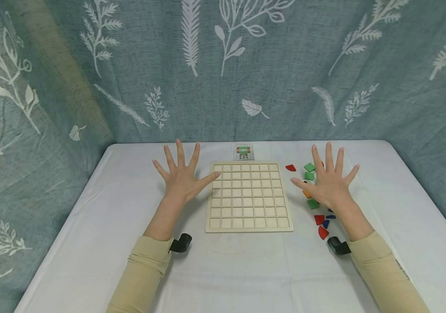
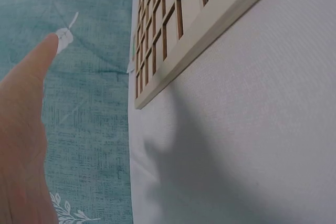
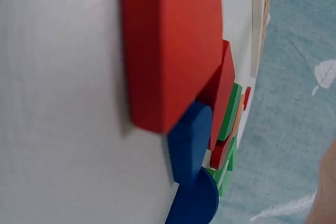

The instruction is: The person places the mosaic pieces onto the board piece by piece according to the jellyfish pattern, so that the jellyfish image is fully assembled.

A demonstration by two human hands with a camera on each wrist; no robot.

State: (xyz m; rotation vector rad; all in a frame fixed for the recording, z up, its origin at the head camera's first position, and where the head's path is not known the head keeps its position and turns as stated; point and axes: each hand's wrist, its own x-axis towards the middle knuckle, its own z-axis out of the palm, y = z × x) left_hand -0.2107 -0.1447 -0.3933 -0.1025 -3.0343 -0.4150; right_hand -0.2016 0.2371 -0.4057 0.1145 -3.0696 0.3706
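Both hands hover over the table with fingers spread wide and hold nothing. My left hand [image 1: 181, 180] is beside the upper left edge of a pale wooden grid board [image 1: 249, 224], its thumb overlapping the frame in the head view. To the board's right, my right hand [image 1: 329, 187] is above a scatter of coloured pieces and hides some of them. Among these are green squares [image 1: 309, 175], an orange piece [image 1: 307, 194], a red piece with a curved edge [image 1: 323, 232] and small blue pieces [image 1: 326, 224]. The right wrist view shows a thick red piece [image 3: 184, 51] close up.
A small card [image 1: 243, 152] with a coloured figure on a grid lies behind the board. One red piece [image 1: 291, 168] sits apart near the board's upper right corner. White cloth [image 1: 246, 269] covers the table, and a teal leaf-patterned curtain [image 1: 215, 104] hangs behind it.
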